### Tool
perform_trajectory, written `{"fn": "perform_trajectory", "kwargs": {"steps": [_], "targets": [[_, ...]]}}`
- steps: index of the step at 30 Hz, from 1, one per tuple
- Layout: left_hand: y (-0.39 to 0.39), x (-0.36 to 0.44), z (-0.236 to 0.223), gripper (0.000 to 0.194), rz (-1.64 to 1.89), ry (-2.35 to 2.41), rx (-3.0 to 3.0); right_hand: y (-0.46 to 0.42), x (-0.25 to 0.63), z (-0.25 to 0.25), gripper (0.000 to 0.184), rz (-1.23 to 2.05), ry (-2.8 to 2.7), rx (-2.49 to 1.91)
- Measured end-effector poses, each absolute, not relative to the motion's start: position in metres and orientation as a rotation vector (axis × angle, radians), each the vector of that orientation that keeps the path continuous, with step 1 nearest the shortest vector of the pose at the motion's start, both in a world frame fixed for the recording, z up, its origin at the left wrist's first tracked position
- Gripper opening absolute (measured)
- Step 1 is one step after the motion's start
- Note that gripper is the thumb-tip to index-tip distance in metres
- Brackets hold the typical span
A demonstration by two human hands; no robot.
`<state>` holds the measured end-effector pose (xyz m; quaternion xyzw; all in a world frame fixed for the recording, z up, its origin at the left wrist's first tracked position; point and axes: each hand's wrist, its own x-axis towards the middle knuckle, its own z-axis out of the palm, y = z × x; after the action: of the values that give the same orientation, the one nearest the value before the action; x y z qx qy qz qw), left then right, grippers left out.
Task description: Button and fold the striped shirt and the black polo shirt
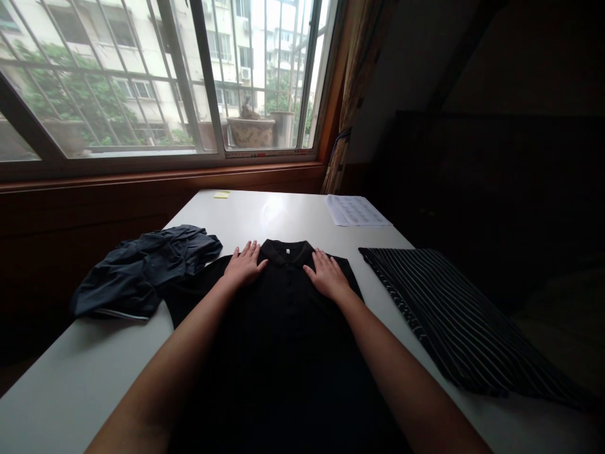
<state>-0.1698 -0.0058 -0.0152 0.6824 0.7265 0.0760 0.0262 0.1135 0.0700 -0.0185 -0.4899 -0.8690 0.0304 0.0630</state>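
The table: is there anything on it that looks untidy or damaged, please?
The blue garment at the left lies crumpled, while the black shirt and striped cloth lie flat. I see no spill or damage.

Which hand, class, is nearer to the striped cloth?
Right. The right hand rests on the black polo shirt, on the side of its collar nearer the striped cloth; the left hand rests on the other side, farther away.

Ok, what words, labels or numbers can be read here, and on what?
None can be read.
Paper: rows of marks, too small and blurred.
White tag inside the black shirt's collar: too small.
Strip along the window's bottom edge: marks too blurred.
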Motion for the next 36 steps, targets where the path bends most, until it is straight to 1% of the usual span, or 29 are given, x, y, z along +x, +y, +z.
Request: {"fn": "perform_trajectory", "kwargs": {"steps": [4, 9, 14, 15, 17, 20, 22, 25, 30, 33, 36], "targets": [[-0.002, -0.178, -0.015, 0.07, 0.317, 2.21, 2.146, 0.069, 0.115, -0.018, 0.075, 0.103, -2.616, -1.47], [-0.006, -0.196, -0.004, 0.061, 0.522, 2.269, 2.138, 0.068, 0.116, -0.016, 0.074, 0.126, -2.6, -1.455], [-0.053, -0.229, 0.022, 0.055, 0.684, 2.35, 2.174, 0.069, 0.117, -0.017, 0.074, 0.12, -2.578, -1.437], [-0.067, -0.238, 0.027, 0.053, 0.683, 2.365, 2.185, 0.069, 0.117, -0.018, 0.073, 0.117, -2.575, -1.436], [-0.1, -0.257, 0.036, 0.051, 0.529, 2.43, 2.227, 0.069, 0.117, -0.019, 0.073, 0.114, -2.569, -1.432], [-0.145, -0.285, 0.041, 0.055, 0.21, 2.596, 2.075, 0.07, 0.117, -0.019, 0.071, 0.115, -2.566, -1.428], [-0.169, -0.301, 0.04, 0.059, 0.101, 2.683, 1.951, 0.07, 0.117, -0.019, 0.071, 0.126, -2.567, -1.432], [-0.187, -0.317, 0.035, 0.062, 0.111, 2.687, 1.805, 0.07, 0.117, -0.019, 0.07, 0.144, -2.571, -1.434], [-0.18, -0.323, 0.03, 0.053, 0.236, 2.619, 1.623, 0.07, 0.118, -0.018, 0.07, 0.153, -2.573, -1.438], [-0.171, -0.317, 0.034, 0.053, 0.318, 2.557, 1.534, 0.069, 0.118, -0.017, 0.069, 0.156, -2.569, -1.436], [-0.167, -0.308, 0.039, 0.046, 0.341, 2.557, 1.508, 0.069, 0.118, -0.016, 0.067, 0.16, -2.564, -1.436]]}}
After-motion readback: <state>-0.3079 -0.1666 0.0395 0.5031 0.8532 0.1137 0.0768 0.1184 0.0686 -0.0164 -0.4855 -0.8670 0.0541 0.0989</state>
